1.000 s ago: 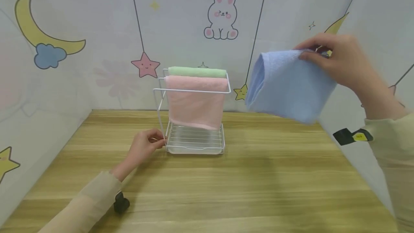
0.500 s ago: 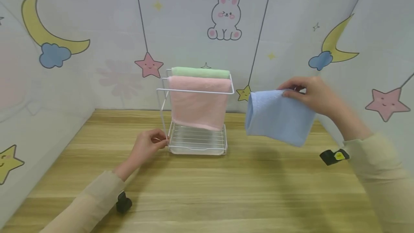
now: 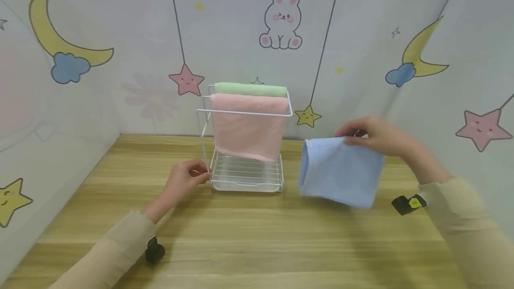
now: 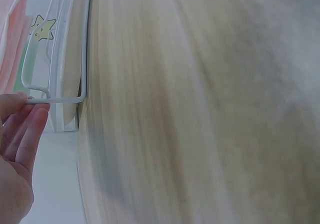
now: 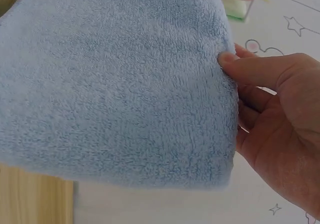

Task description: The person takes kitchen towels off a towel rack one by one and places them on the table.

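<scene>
A white wire rack [image 3: 244,113] stands toward the back of the table, a pink towel [image 3: 249,130] and a green towel [image 3: 250,89] draped over its upper bars. My left hand [image 3: 185,178] pinches the rack's lower left upright between thumb and fingers; the left wrist view shows the thumb on one side of the white wire [image 4: 60,100]. To the right of the rack my right hand [image 3: 373,136] pinches the top edge of a folded blue towel [image 3: 341,171], which hangs down over the table. The right wrist view shows the thumb on the blue terry cloth [image 5: 120,84].
A shallow tray with a wire grid [image 3: 246,175] forms the rack's base. The wood-grain table [image 3: 241,235] meets a printed wall [image 3: 225,26] behind the rack, and more wall panels stand at the left and right.
My right hand has lowered the blue towel from high at the right and brought it slightly left, nearer the tabletop. The left hand keeps its pinch on the rack.
</scene>
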The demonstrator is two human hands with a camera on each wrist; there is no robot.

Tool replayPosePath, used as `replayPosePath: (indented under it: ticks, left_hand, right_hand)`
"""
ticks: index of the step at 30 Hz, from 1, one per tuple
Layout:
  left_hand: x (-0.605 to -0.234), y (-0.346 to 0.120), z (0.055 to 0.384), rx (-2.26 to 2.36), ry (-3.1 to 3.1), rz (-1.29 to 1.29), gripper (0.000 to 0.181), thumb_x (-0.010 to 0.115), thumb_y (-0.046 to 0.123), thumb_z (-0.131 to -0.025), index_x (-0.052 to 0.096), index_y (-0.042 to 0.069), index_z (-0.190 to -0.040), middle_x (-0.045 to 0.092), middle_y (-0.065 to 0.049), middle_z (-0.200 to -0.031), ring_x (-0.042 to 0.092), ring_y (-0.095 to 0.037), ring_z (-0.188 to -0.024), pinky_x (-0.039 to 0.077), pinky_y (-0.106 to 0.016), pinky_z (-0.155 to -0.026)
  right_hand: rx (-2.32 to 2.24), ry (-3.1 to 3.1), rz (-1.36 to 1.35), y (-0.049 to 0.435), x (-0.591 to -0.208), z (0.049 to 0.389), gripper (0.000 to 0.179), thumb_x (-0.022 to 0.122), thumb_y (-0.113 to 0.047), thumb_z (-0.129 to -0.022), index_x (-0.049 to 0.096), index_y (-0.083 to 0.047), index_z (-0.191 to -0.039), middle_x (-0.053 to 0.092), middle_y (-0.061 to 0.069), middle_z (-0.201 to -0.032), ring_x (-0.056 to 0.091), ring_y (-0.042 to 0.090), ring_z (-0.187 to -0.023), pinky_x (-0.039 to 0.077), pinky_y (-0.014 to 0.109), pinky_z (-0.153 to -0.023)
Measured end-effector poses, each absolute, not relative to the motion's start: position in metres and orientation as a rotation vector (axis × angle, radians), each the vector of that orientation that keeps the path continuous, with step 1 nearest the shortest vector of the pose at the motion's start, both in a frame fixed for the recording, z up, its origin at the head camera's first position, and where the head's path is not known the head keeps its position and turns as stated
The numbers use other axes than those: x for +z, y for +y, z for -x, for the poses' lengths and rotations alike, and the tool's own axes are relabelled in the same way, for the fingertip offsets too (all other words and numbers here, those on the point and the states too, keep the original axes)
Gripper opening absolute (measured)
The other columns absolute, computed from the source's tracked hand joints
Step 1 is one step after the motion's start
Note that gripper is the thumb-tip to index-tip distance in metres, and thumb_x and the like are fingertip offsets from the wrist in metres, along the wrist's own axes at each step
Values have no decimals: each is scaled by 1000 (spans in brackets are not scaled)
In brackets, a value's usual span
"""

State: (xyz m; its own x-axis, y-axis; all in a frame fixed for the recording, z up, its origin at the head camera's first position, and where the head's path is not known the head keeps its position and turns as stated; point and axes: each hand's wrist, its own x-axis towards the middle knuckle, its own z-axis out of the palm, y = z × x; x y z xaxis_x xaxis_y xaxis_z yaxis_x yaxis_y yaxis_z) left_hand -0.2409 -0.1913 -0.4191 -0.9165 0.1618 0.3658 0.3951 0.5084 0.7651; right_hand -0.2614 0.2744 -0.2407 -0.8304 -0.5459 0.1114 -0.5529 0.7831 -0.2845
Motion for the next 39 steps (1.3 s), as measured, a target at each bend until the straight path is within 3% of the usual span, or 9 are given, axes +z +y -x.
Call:
replayPosePath:
  ticks: [13,20,30,39]
  left_hand:
    - [-408,-187,233,-1400,-2511,472,7,72,4,-80,66,1,-82,71,-16,-84,69,-19,-71,56,-19,-58]
    - [-417,-192,241,-1415,-2504,472,8,73,7,-79,66,3,-81,71,-14,-83,69,-17,-70,56,-19,-57]
    - [-413,-189,237,-1394,-2536,435,8,72,4,-79,66,0,-82,71,-17,-85,69,-23,-73,54,-16,-57]
    - [-383,-177,217,-1405,-2540,446,7,68,-4,-79,63,-8,-81,69,-24,-84,69,-33,-74,55,-17,-57]
  right_hand:
    - [530,-2923,-995,254,-276,310,21,59,-4,-89,68,-13,-106,70,3,-105,61,18,-94,50,36,-81]
    - [541,-2928,-966,250,-291,333,21,57,-2,-90,67,-8,-107,69,9,-106,61,25,-100,49,45,-89]
    - [582,-2874,-944,246,-319,360,21,56,4,-87,67,-1,-104,69,16,-103,61,30,-97,49,46,-88]
    - [677,-2884,-838,248,-345,380,21,57,6,-85,68,-2,-101,69,16,-100,61,30,-96,49,45,-88]
